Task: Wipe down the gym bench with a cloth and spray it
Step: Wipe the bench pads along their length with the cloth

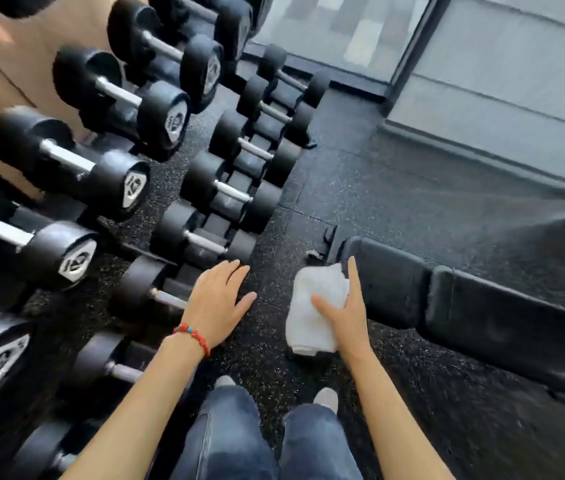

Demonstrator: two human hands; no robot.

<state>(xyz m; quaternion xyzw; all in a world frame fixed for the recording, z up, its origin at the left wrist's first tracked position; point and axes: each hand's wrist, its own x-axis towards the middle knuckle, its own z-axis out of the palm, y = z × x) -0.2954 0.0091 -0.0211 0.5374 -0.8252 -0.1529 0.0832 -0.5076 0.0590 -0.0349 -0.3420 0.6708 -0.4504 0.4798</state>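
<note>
Head view: my right hand (341, 315) grips the white cloth (315, 306), thumb across it and forefinger stretched toward the end of the black bench (482, 306), which lies just to that hand's right, so I judge the wipe is about to start there. Left hand (217, 304) is released, fingers straight, hovering beside the dumbbell rack (108, 188) (for balance, I would guess). No spray bottle shows near either hand.

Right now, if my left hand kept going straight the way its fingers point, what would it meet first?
Probably a dumbbell on the low rack: the open left hand points up and slightly right at its near end. Depth is unclear, so it may pass above.
</note>
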